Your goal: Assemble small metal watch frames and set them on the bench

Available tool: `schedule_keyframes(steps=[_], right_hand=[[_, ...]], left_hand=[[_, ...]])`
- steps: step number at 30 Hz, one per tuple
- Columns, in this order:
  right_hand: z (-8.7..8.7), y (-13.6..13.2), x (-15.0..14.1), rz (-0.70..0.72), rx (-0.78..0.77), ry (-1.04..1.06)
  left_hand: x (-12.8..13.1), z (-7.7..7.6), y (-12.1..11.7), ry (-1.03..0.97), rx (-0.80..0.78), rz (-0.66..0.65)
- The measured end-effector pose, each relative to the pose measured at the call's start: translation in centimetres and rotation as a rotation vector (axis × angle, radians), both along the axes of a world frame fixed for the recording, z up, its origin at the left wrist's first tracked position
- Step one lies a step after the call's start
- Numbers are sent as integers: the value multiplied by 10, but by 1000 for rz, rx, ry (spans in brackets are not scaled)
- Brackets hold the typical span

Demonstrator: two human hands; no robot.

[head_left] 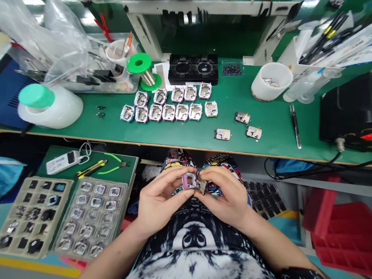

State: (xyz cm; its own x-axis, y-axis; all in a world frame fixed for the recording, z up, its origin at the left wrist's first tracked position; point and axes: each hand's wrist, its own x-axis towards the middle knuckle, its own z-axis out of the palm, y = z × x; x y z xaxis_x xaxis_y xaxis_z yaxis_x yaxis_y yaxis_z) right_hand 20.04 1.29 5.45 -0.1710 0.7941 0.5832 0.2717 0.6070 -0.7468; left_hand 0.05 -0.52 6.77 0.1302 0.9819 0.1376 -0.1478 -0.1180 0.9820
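Over my lap, below the bench edge, both hands meet on small parts. My left hand (161, 198) pinches a small pink watch frame (189, 180) between thumb and fingers. My right hand (226, 195) is closed on a small grey metal module (200, 186) pressed against that frame. On the green bench (186, 135) above lie several more pink and silver frames (169, 107) in two rows, with three loose modules (242, 127) to their right.
Two trays of small parts (62, 215) sit at lower left, with a yellow cutter and green pliers (100, 167) behind them. A white bottle with a green cap (50, 103), a solder spool (144, 67), a white cup (271, 80), tweezers (295, 126) and a black unit (364, 112) stand on the bench. Red bins (349, 225) lie at right.
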Motion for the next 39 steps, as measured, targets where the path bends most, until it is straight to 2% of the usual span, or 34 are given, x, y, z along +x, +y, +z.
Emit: schedule_keyframes(steps=[10,24,39], right_hand=[[5,0,-1,-65,76,-30],[8,-6,5,-56,-51,48],[25,-2,12,-107,-117,141]], left_hand=[[3,-1,-1,-7,29,42],[0,-5,-2,0,3,8],[-6,-8,-1,-73,-186,-13]])
